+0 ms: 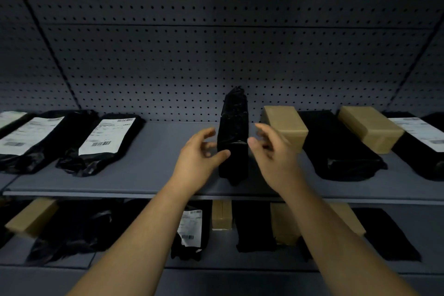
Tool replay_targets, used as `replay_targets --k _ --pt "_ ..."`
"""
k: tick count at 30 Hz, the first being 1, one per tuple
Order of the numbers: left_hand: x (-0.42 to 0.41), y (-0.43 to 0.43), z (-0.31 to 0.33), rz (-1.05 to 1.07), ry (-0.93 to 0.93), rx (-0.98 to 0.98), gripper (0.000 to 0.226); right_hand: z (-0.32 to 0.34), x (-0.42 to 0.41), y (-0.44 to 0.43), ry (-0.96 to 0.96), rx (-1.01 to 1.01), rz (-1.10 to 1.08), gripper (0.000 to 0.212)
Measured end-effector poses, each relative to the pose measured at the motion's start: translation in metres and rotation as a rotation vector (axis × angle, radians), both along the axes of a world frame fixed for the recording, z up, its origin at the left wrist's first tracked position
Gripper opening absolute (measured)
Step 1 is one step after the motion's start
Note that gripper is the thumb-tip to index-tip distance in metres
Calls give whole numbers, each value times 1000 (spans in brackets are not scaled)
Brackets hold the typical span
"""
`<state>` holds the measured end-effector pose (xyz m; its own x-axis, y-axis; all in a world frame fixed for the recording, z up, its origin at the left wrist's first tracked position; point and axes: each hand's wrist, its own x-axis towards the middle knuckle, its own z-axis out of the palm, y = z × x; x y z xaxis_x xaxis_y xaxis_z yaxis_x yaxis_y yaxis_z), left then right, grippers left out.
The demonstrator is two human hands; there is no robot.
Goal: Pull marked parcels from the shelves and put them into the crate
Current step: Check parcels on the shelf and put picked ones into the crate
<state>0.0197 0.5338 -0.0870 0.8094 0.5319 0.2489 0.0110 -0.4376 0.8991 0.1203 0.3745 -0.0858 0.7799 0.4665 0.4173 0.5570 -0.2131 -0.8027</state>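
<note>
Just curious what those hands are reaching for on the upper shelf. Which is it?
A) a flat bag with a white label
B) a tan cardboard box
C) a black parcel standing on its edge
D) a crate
C: the left hand and right hand flank the upright black parcel, the left thumb touching it.

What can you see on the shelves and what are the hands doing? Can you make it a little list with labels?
place: grey shelf with a pegboard back
middle parcel: black parcel standing on its edge, no label showing
left hand: open, thumb touching the parcel's left side
right hand: open, beside the parcel's right side, blurred
labelled parcels: black bag with white label on the left
boxes: brown box to the right
crate: not in view
</note>
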Motion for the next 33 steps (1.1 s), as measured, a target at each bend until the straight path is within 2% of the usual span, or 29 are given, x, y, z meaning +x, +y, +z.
replay_targets --k 3,6,9,12,16,21,27,33 --pt "2 -4 -11 -47 39 -37 35 9 7 7 -133 -75 31 39" --pt "2 -2 -18 -44 23 -13 33 8 4 17 -111 -92 33 38" --pt "-3 1 -19 -35 -23 14 37 4 -2 25 34 -36 30 34" --pt "-12 10 -18 -31 -78 78 40 -1 -7 31 305 95 107 25" --pt "-12 21 -14 -31 -4 247 48 0 -7 34 636 265 53 39" --pt "-6 19 -14 -71 50 324 52 -6 5 16 551 73 -34 38" --pt "-4 17 -25 -40 156 206 58 -17 14 1 444 -199 -100 30" --pt "-6 20 -24 -10 133 125 53 -19 12 9 453 -227 15 41"
